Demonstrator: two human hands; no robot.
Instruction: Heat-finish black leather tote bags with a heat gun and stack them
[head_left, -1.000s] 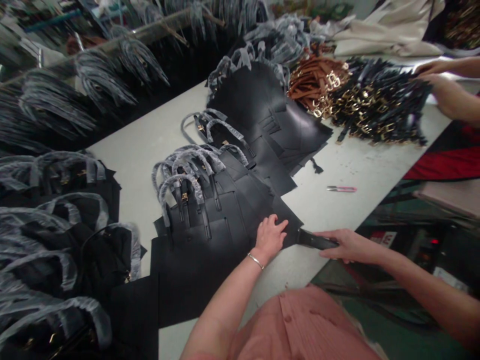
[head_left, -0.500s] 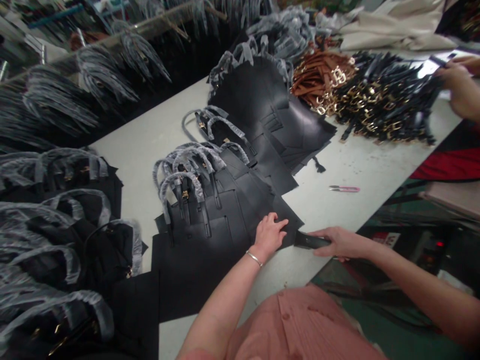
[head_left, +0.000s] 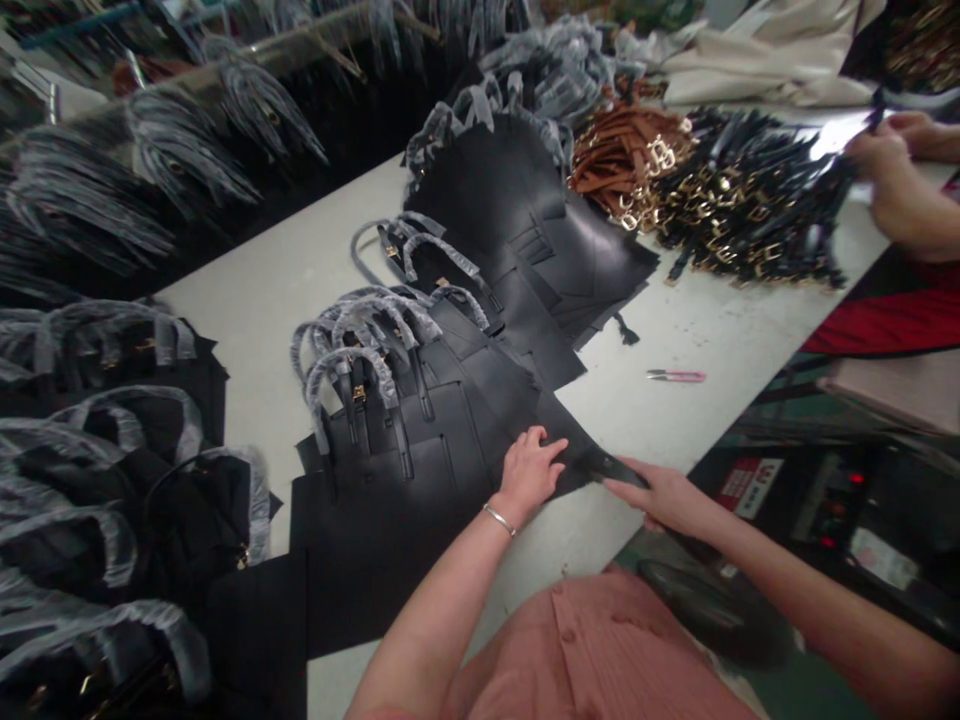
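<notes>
My left hand (head_left: 531, 465), a bangle at its wrist, lies with fingers spread on the overlapping black leather panels (head_left: 382, 540). To its right, at the panels' edge, my right hand (head_left: 671, 500) is closed on a narrow flat black piece (head_left: 622, 472). This piece reaches the panels' corner; whether it is joined to them or lies on top I cannot tell. Plastic-wrapped bag handles (head_left: 352, 350) with gold-coloured fittings stand up from the panels' far side.
Pink-handled thread snips (head_left: 676, 376) lie on the pale table (head_left: 660, 420). Behind are more black panels (head_left: 487, 190), brown straps (head_left: 619, 150) and black straps with gold buckles (head_left: 757, 210). Another person's hands (head_left: 892, 170) hold something dark at the right. More wrapped-handle pieces (head_left: 97, 440) lie left.
My right hand has moved slightly left with the black piece, which now overlaps the panels' corner more. My left hand stays on the panels. The view has shifted a little.
</notes>
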